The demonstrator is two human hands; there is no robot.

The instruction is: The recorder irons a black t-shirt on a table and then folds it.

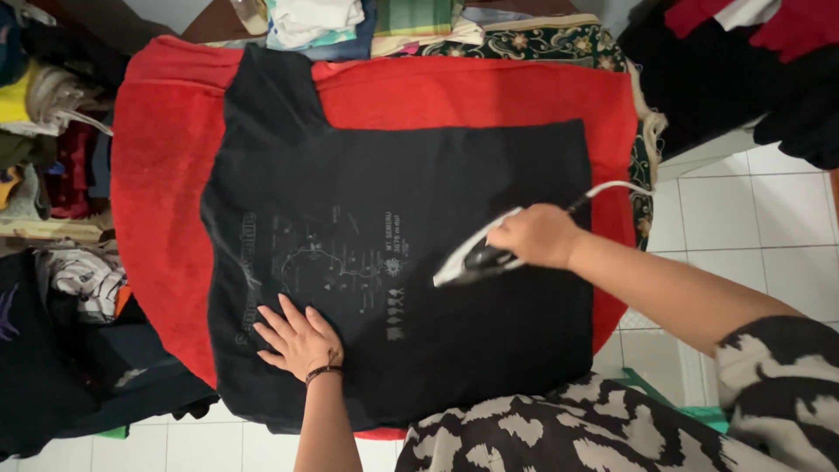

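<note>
A black t-shirt [454, 183] with a pale printed design lies spread flat on a red towel [166, 175]. My left hand [299, 336] rests flat on the shirt's near left part, fingers spread, a dark bracelet at the wrist. My right hand [535, 236] grips the handle of a white and black clothes iron [468, 255], which sits on the shirt right of the print, its tip pointing left. The iron's white cord [616, 186] loops off to the right.
Piles of clothes [52, 131] crowd the left side, with folded laundry [350, 22] at the far edge. Dark and red garments [743, 61] sit at the upper right. White tiled floor [752, 210] shows on the right. A patterned cloth [559, 42] lies under the towel.
</note>
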